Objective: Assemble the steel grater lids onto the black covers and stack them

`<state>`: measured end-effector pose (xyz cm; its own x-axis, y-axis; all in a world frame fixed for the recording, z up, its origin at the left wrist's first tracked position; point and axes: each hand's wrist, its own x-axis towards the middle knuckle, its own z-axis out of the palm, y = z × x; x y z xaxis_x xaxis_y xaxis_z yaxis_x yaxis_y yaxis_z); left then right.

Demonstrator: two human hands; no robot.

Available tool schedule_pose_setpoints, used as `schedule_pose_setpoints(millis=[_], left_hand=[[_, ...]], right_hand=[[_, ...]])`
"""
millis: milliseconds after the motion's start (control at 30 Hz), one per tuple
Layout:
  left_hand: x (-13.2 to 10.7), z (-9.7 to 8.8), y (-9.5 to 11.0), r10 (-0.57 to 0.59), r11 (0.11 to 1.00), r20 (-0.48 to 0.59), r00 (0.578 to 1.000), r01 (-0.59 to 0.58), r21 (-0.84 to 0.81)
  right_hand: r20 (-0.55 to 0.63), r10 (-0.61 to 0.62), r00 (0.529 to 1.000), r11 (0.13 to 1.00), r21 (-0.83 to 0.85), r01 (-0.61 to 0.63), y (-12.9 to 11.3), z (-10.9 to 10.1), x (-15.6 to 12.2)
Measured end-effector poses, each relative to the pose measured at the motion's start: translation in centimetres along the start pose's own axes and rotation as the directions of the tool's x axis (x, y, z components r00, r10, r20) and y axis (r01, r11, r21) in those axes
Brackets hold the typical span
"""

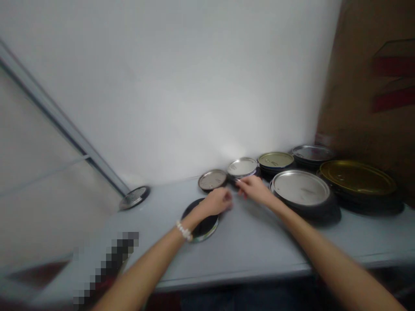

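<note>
My left hand (pixel 221 202), a white bead bracelet at its wrist, hovers past the right edge of a dark round disc (pixel 205 228) with a pale rim. Its fingers curl inward, and their tips are smeared. My right hand (pixel 254 188) faces it from the right with fingers pinched together. Whether something thin is between them is too blurred to tell. Just behind the hands stand a small silver lid (pixel 212 179) with a pull tab and another silver lid (pixel 242 166) on a dark stack. Beside my right wrist lies a larger silver lid (pixel 300 187).
A gold lid (pixel 276 160), a grey lid (pixel 311 152) and a large dark-gold lid (pixel 358 178) top stacks toward the right. A perforated round piece (pixel 134 197) leans at the far left corner of the pale table (pixel 249 250). A white wall (pixel 207 86) rises behind.
</note>
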<state>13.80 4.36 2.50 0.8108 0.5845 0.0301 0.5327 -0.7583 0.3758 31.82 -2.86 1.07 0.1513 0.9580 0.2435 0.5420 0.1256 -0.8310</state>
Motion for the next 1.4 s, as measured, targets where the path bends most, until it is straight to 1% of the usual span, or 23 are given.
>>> schedule_pose_setpoints(millis=[33, 67, 100, 167, 267, 367, 433, 533, 633, 700, 733, 767, 833, 867, 933, 1000, 1067, 1100, 1167, 1233, 1400], left_hand=[[0.0, 0.1, 0.1, 0.011, 0.999, 0.088, 0.996, -0.016, 0.051], [0.0, 0.2, 0.2, 0.017, 0.995, 0.154, 0.988, -0.032, 0.092], [0.0, 0.2, 0.4, 0.021, 0.991, 0.192, 0.981, -0.046, 0.125], [-0.1, 0.1, 0.9, 0.033, 0.984, 0.217, 0.976, -0.070, 0.165], [-0.5, 0.1, 1.6, 0.053, 0.978, 0.186, 0.981, -0.089, 0.191], [-1.5, 0.4, 1.8, 0.055, 0.962, 0.104, 0.993, -0.081, 0.260], [-2.2, 1.0, 1.7, 0.087, 0.941, 0.072, 0.994, -0.106, 0.320], [-2.9, 1.8, 1.4, 0.154, 0.918, 0.082, 0.985, -0.173, 0.356], [-3.2, 2.2, 1.4, 0.189, 0.921, 0.076, 0.979, -0.204, 0.333], [-3.6, 1.9, 1.8, 0.190, 0.947, 0.022, 0.982, -0.189, 0.261], [-4.0, 1.5, 2.1, 0.181, 0.965, -0.022, 0.983, -0.173, 0.195], [-4.4, 1.0, 2.4, 0.161, 0.982, -0.068, 0.985, -0.153, 0.109], [-5.7, -0.3, 3.2, 0.092, 0.989, -0.149, 0.985, -0.108, -0.100], [-6.5, -1.1, 3.5, 0.050, 0.975, -0.164, 0.985, -0.084, -0.208], [-8.3, -2.4, 4.0, -0.019, 0.915, -0.173, 0.985, -0.052, -0.401], [-10.1, -3.3, 4.3, -0.085, 0.824, -0.156, 0.984, -0.018, -0.566], [-11.6, -3.7, 4.3, -0.129, 0.735, -0.113, 0.985, 0.018, -0.678], [-12.1, -3.8, 4.2, -0.140, 0.704, -0.089, 0.986, 0.035, -0.710], [-13.0, -3.7, 3.9, -0.141, 0.684, -0.058, 0.988, 0.055, -0.728], [-13.4, -3.7, 3.6, -0.130, 0.694, -0.041, 0.991, 0.062, -0.717], [-13.5, -4.1, 3.5, -0.091, 0.715, -0.023, 0.996, 0.049, -0.698]], right_hand=[[-0.006, 0.015, 1.000, 1.000, 0.018, -0.015, 0.2, 0.1, 0.1], [-0.007, 0.025, 1.000, 0.999, 0.033, -0.025, 0.3, 0.3, 0.1], [-0.014, 0.028, 1.000, 0.999, 0.034, -0.027, 0.5, 0.5, 0.1], [-0.030, 0.010, 1.000, 1.000, 0.001, -0.010, 0.7, 0.8, 0.2], [-0.047, -0.027, 0.998, 0.999, -0.038, 0.026, 0.9, 1.0, 0.2], [-0.140, -0.011, 0.990, 0.999, -0.045, 0.005, 1.0, 1.2, 0.1], [-0.188, 0.015, 0.982, 0.999, -0.027, -0.020, 1.0, 1.4, 0.0], [-0.165, 0.004, 0.986, 1.000, 0.016, -0.002, 1.2, 1.7, -0.1], [-0.179, -0.037, 0.983, 0.999, -0.035, 0.031, 1.1, 1.6, -0.3], [-0.203, -0.066, 0.977, 0.995, -0.081, 0.050, 0.5, 1.4, -0.7], [-0.199, -0.076, 0.977, 0.995, -0.079, 0.061, 0.0, 1.3, -1.1], [-0.181, -0.084, 0.980, 0.996, -0.057, 0.074, -0.7, 1.3, -1.6], [-0.101, -0.106, 0.989, 0.993, 0.032, 0.110, -2.6, 1.3, -2.9], [-0.050, -0.127, 0.991, 0.989, 0.073, 0.130, -3.7, 1.4, -3.6], [0.032, -0.210, 0.977, 0.969, 0.138, 0.204, -6.0, 1.8, -5.2], [0.048, -0.278, 0.959, 0.948, 0.172, 0.266, -7.8, 2.2, -6.6], [0.053, -0.309, 0.950, 0.940, 0.166, 0.296, -8.9, 2.8, -7.5], [0.052, -0.321, 0.946, 0.939, 0.151, 0.310, -9.2, 3.1, -7.8], [0.045, -0.338, 0.940, 0.936, 0.121, 0.331, -9.4, 3.6, -8.1], [0.044, -0.348, 0.936, 0.933, 0.112, 0.342, -9.3, 3.9, -8.2], [0.097, -0.352, 0.931, 0.934, 0.105, 0.342, -9.4, 4.1, -8.3]])
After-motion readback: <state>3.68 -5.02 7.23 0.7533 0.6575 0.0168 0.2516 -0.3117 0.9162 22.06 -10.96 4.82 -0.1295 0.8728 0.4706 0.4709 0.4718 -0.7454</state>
